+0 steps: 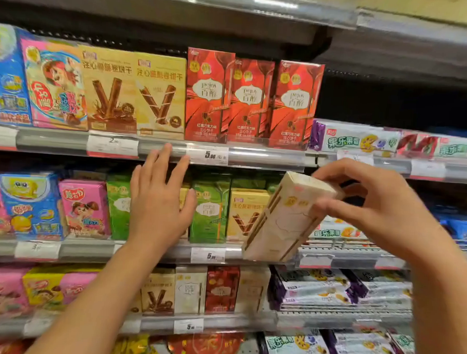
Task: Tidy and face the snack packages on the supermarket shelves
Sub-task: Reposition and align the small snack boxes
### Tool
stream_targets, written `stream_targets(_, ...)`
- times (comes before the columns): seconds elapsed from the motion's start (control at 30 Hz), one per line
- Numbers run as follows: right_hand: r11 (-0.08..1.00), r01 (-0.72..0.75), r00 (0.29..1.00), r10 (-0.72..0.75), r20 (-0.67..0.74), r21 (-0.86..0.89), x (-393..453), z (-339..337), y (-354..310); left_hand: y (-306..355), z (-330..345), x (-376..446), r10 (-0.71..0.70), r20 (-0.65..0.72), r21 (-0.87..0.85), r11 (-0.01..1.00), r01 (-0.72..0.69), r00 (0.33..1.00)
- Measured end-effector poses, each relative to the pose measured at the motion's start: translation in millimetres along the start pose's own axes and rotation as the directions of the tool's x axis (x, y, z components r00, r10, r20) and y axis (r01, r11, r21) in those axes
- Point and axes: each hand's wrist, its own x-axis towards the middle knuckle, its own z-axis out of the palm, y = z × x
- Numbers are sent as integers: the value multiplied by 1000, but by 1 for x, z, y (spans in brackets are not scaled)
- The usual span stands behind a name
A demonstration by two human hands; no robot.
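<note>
My right hand grips a cream-white snack box by its top end; the box is tilted, in front of the middle shelf. My left hand is spread open, palm toward the green boxes on the middle shelf, its fingertips reaching the price rail above them. On the shelf above stand three red boxes and two yellow wafer-roll boxes, all upright and facing out. A yellow wafer-roll box stands beside the green ones.
Pink and blue cartoon boxes fill the left of each shelf. Flat purple-ended biscuit packs lie at the right. A dark gap opens right of the red boxes. Lower shelves hold brown, white and dark red boxes.
</note>
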Motion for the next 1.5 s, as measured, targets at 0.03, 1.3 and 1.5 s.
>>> stream_targets(0.03,999,-32,999,32,3,38,-16,12,10,6,1,-11,-16,-10,-35,999,16,1000)
stream_targets(1.3,870,-478,873,457,170,117,-163,122,108,62,77,-183,26,622,-58,998,12,783)
stream_targets(1.5,938,-345,928,342,149,-5,-147,176,95,32,23,-228,-50,556,-56,994,98,830)
